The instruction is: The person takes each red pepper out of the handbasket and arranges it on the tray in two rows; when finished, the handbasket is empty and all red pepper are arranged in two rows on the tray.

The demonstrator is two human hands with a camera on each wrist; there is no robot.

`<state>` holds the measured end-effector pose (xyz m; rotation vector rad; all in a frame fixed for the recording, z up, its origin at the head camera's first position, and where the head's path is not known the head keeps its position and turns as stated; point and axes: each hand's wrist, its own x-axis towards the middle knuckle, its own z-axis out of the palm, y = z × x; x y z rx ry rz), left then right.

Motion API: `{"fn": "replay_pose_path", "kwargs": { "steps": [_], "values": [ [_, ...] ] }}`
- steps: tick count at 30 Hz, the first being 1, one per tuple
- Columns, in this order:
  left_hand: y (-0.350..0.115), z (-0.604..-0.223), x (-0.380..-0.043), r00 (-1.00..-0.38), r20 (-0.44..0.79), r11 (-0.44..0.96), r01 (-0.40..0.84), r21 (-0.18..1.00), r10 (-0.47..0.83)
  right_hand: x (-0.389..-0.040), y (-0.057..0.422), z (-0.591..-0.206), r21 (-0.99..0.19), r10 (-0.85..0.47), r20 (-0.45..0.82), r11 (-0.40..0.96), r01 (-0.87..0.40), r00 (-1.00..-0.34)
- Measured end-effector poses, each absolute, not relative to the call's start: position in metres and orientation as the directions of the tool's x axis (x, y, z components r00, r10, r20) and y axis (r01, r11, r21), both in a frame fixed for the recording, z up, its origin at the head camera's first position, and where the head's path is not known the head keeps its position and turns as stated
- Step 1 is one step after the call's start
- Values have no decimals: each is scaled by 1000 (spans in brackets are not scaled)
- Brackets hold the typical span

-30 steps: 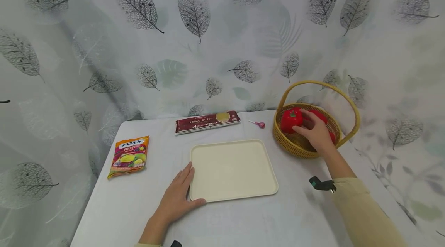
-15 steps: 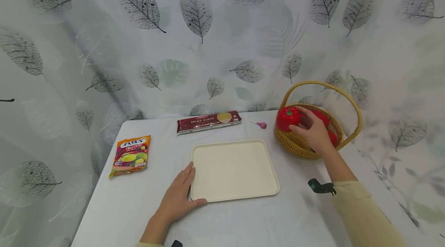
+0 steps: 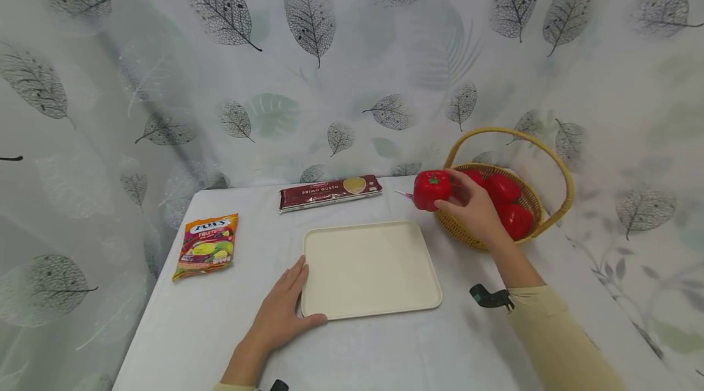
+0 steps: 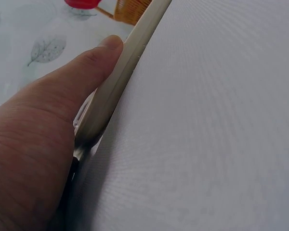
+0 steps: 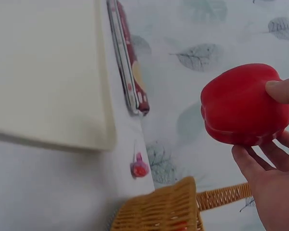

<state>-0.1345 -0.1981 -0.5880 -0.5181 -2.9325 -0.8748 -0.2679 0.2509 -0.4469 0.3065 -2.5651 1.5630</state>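
A red bell pepper (image 3: 431, 190) with a green stem is held in my right hand (image 3: 474, 211), thumb on one side and fingers on the other. In the right wrist view the pepper (image 5: 245, 105) hangs clear of the wicker basket (image 5: 156, 209). Several red items (image 3: 515, 220) lie in the basket (image 3: 464, 233) to the right of the hand. My left hand (image 3: 280, 311) rests at the left edge of the cream tray (image 3: 371, 270), its fingers straight along the rim and its thumb at the front corner. The left wrist view shows that thumb (image 4: 94, 62) against the tray's side.
A dark red biscuit packet (image 3: 330, 193) lies behind the tray. Beside it is a lollipop (image 5: 139, 168), partly hidden by the pepper in the head view. An orange Fox's candy bag (image 3: 206, 247) lies at the left. The basket's tall handle (image 3: 566, 186) arches upward.
My right hand has lifted the bell pepper out of the basket and carried it left, over the basket's rim. More red items now show inside. The left hand stays at the tray.
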Motion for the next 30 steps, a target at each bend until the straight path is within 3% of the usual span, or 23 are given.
{"fn": "replay_pose_path", "kwargs": {
  "steps": [30],
  "values": [
    [-196,-588,-134,-943,144,789,329,519,299,-267,189,-457,-923,-213,210,278,-266,-954]
  ]
}}
